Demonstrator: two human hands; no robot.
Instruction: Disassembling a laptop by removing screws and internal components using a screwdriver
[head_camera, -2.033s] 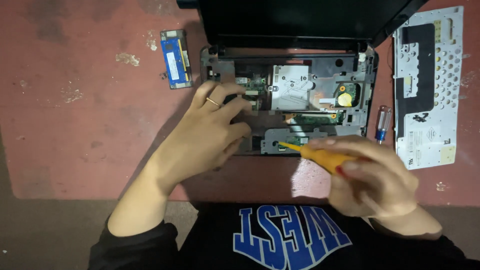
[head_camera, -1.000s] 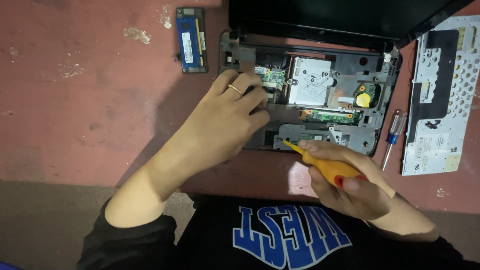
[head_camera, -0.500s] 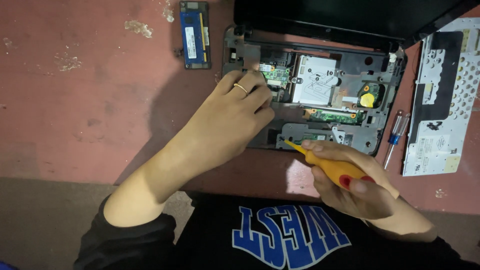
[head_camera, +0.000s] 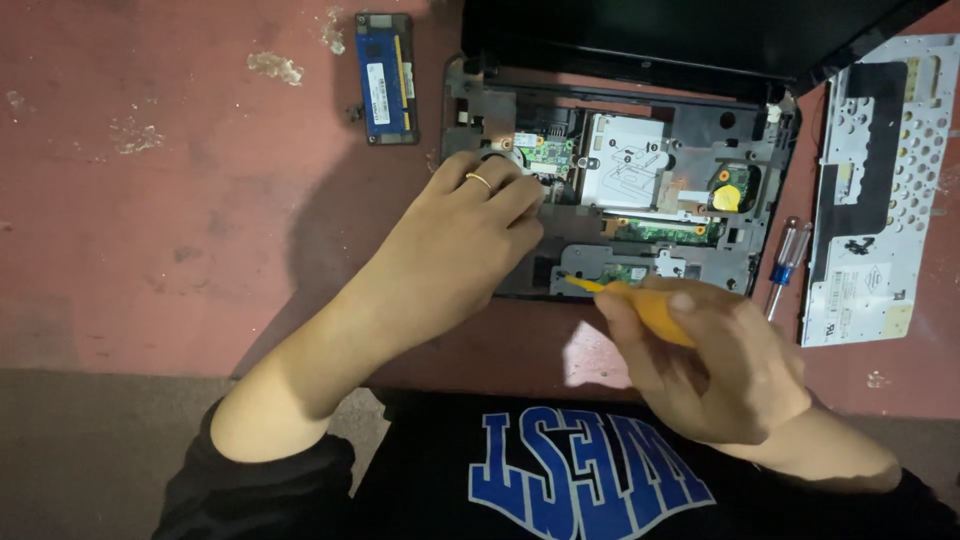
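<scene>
Prying at the opened laptop (head_camera: 640, 190), centre frame.
My left hand (head_camera: 455, 250) presses the chassis, fingers curled, holding nothing; right hand (head_camera: 715, 365) grips the orange pry tool (head_camera: 630, 300). I'd keep the tip shallow.

We cannot see the laptop screen (head_camera: 650, 40) whole; the top edge cuts it. Our left hand (head_camera: 450, 250) hides the chassis corner beneath. The yellow tool's (head_camera: 640, 305) tip is too small to tell.

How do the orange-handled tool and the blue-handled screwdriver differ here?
The orange-handled tool is gripped in the right hand; the blue-handled screwdriver lies untouched on the red surface. The orange one's tip points at the opened laptop base; the blue one lies beside it. Both are slim hand tools.
</scene>
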